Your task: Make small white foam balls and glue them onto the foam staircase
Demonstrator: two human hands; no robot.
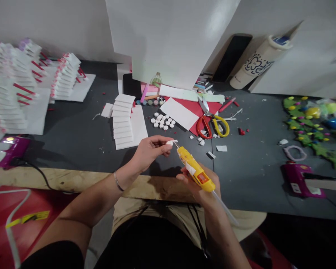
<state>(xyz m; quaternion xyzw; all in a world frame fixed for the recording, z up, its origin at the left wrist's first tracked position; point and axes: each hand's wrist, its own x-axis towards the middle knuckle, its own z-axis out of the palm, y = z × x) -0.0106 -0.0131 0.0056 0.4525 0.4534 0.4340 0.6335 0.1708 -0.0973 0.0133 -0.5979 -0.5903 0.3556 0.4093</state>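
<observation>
My left hand (151,151) pinches a small white round piece (170,142) between thumb and fingers above the dark table's near edge. My right hand (201,184) grips a yellow glue gun (195,170), its nozzle tip touching the white piece. A clear glue stick (225,210) juts from the gun's rear toward my lap. A cluster of similar white round pieces (162,121) lies on the table just beyond my hands.
A row of white foam strips (123,121) lies left of the rounds. Red-and-yellow scissors (211,121) rest on red paper (197,109). Stacked white-and-red pieces (14,86) fill the far left. Purple glue guns (8,151) (299,178) lie either side; green felt ornaments (310,127) lie at right.
</observation>
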